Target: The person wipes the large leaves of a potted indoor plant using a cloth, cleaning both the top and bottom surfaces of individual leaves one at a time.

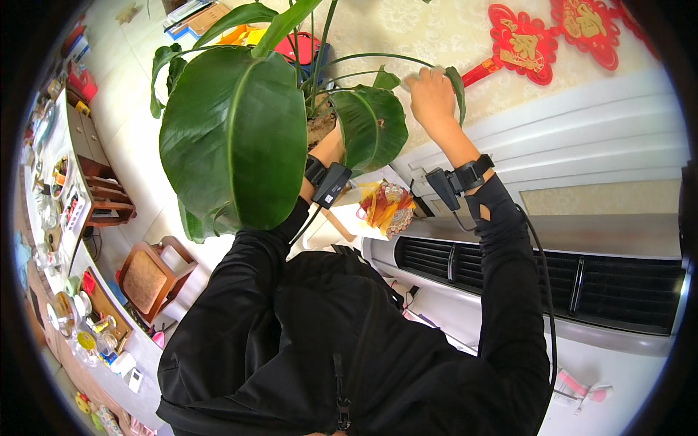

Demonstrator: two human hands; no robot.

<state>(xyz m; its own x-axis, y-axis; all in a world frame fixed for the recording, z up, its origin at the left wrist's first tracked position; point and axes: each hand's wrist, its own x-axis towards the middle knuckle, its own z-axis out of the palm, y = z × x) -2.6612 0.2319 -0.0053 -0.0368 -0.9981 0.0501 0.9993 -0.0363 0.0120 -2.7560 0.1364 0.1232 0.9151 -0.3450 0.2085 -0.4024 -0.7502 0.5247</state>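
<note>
A potted plant with broad green leaves (234, 136) stands before me, its stems rising from brown soil (320, 128). My left hand (334, 146) reaches in behind the large leaf toward the soil; its fingers are hidden by leaves, so what it touches does not show. My right hand (432, 94) is raised beside a narrow, drooping leaf (457, 94) at the end of a long arched stalk. Its fingers are bent and slightly blurred, and whether they pinch the leaf or stalk cannot be told. A smaller leaf with a brown spot (376, 128) hangs between my hands.
Red knot ornaments (524, 46) hang on the patterned wall. A grey unit with black louvres (491, 272) stands at the right, near yellow-red decorations (381, 207). At the left are a wooden chair (146, 278) and a long, cluttered table (131, 349).
</note>
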